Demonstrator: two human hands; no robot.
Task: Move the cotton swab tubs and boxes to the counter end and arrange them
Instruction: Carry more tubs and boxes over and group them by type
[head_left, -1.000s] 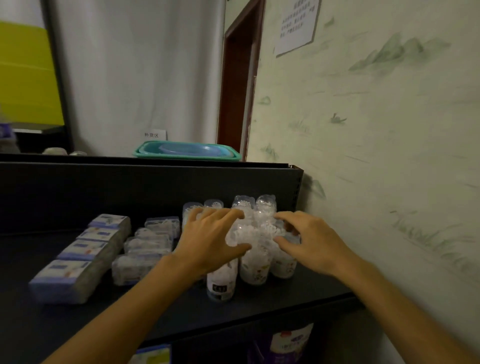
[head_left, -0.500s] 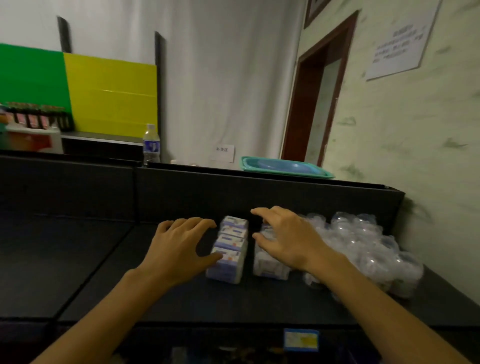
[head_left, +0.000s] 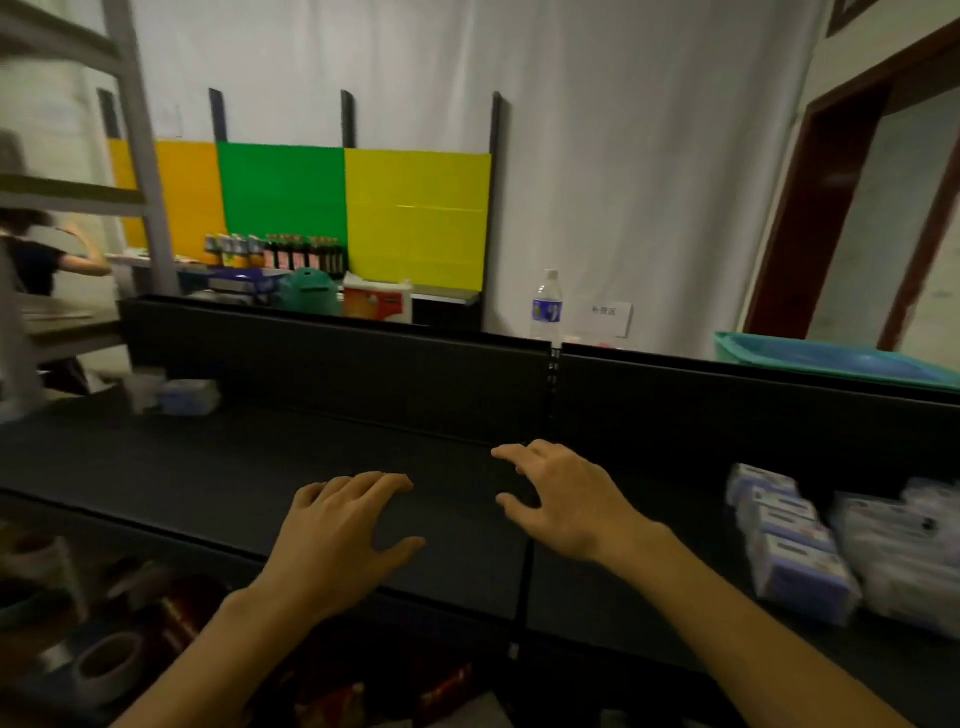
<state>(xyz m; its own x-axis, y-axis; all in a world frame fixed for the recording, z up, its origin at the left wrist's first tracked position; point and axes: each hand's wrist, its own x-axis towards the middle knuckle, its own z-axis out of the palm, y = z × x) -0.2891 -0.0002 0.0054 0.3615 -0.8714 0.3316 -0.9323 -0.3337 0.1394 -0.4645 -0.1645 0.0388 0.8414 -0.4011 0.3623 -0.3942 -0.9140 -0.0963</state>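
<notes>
Both hands hover palm-down over the black counter (head_left: 260, 483), holding nothing: the left hand (head_left: 337, 540) has its fingers spread and thumb out, and the right hand (head_left: 566, 504) is likewise splayed, just beside the seam between two counter panels. The bare dark surface stretches wide to the left, bounded behind by the low black back wall (head_left: 363, 364). The row of cotton swab boxes (head_left: 789, 545) lies well apart at the right edge, with blurred clear packs (head_left: 914, 551) touching them. More small packs (head_left: 176, 395) sit blurred at the far left.
</notes>
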